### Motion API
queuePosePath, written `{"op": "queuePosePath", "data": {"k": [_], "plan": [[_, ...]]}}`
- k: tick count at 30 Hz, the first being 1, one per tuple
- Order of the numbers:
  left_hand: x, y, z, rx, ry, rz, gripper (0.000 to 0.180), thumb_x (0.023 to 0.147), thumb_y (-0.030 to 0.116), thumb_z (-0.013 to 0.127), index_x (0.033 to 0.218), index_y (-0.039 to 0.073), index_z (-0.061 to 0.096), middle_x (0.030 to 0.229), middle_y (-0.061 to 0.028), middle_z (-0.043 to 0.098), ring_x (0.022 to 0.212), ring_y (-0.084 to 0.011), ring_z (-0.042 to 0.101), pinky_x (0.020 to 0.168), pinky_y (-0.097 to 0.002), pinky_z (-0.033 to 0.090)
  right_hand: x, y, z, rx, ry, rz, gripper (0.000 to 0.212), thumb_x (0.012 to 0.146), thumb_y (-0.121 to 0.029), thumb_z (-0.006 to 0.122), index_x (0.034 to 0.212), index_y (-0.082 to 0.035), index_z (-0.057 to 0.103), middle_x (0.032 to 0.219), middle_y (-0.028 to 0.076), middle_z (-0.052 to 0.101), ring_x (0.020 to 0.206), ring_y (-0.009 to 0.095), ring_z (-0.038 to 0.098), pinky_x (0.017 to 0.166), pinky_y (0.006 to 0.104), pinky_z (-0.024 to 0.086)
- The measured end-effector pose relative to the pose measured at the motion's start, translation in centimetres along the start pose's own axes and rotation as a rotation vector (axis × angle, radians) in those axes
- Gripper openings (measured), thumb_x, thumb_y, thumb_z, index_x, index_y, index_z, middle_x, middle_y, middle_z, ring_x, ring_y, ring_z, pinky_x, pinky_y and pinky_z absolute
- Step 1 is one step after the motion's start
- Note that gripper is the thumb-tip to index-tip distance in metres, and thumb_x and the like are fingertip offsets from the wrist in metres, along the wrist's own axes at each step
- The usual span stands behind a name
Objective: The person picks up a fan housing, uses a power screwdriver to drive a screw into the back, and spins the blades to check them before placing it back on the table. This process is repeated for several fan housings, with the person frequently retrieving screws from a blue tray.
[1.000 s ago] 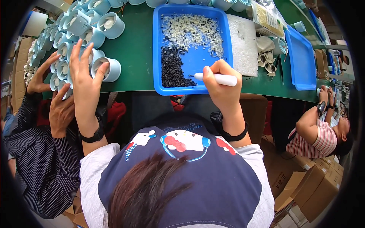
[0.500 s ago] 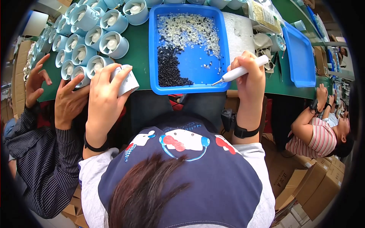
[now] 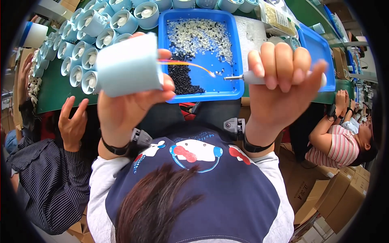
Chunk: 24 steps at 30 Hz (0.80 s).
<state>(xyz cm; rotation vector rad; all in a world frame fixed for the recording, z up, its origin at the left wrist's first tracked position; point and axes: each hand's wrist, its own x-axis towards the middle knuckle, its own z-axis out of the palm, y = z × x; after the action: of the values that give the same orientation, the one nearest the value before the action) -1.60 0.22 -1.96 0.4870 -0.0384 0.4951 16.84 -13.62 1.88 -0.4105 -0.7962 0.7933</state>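
Note:
My left hand (image 3: 125, 107) is closed around a pale blue cylindrical fan housing (image 3: 127, 67), lifted and lying on its side. Thin coloured wires (image 3: 188, 64) come out of its right end and curve over the tray. In my right hand (image 3: 279, 77) is a white pen-shaped screwdriver (image 3: 252, 78), gripped by the curled fingers. Its metal tip points left, toward the wires but apart from the housing. Beneath lies a blue tray (image 3: 202, 98) with small black pieces (image 3: 178, 79) at its left and small clear pieces (image 3: 198, 30) across its far part.
Many similar fan housings (image 3: 106, 37) stand at the far left of the green table (image 3: 52, 97). A co-worker's hand (image 3: 73, 125) is left of mine. White foam (image 3: 249, 32), a bag (image 3: 277, 18) and a second blue tray (image 3: 330, 86) lie right; another person sits beyond.
My left hand has raised the housing and turned it, bringing the wires into sight. My right hand has rolled over, levelling the screwdriver. The co-worker's nearer hand has drawn back from the housings.

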Motion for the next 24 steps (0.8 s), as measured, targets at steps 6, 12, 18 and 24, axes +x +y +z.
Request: {"op": "queuePosePath", "data": {"k": [6,12,18,24], "plan": [[0.6,-4.8,1.1,-0.545,-0.209,-0.165,0.053,0.087,0.027,0.049,0.133,0.025,0.021,0.13,-0.0243,0.024,0.096,-0.0467,0.049,0.078,-0.0518,0.047,0.9,0.3,4.4,0.066,-0.166,-0.103,0.037,0.086,-0.033,0.04,0.056,-0.012,0.039,0.054,-0.001,0.037,0.055,0.012,0.036,0.053,0.0268,0.036],[0.4,-6.7,1.7,-0.722,-0.311,-0.181,0.055,0.084,0.027,0.054,0.13,0.034,0.024,0.132,-0.022,0.022,0.096,-0.0475,0.048,0.078,-0.0512,0.048,0.1,0.3,5.2,0.143,-0.096,-0.31,0.034,0.085,-0.02,0.043,0.052,-0.012,0.037,0.048,-0.001,0.038,0.043,0.009,0.034,0.037,0.0209,0.031],[0.2,-6.9,1.6,-0.599,-0.318,-0.214,0.056,0.084,0.027,0.055,0.13,0.034,0.024,0.133,-0.0205,0.022,0.096,-0.0475,0.048,0.077,-0.0515,0.048,0.4,1.3,5.1,0.192,-0.124,-0.387,0.034,0.084,-0.013,0.044,0.051,-0.012,0.036,0.047,-0.002,0.037,0.039,0.008,0.031,0.036,0.0201,0.031],[0.2,-5.1,2.4,-0.547,-0.192,-0.225,0.049,0.085,0.025,0.052,0.127,0.032,0.028,0.133,-0.0205,0.023,0.101,-0.0448,0.045,0.08,-0.0491,0.046,0.7,2.0,4.7,0.257,-0.22,-0.348,0.032,0.082,-0.009,0.044,0.051,-0.012,0.035,0.046,-0.001,0.036,0.038,0.008,0.031,0.037,0.0208,0.03]]}}
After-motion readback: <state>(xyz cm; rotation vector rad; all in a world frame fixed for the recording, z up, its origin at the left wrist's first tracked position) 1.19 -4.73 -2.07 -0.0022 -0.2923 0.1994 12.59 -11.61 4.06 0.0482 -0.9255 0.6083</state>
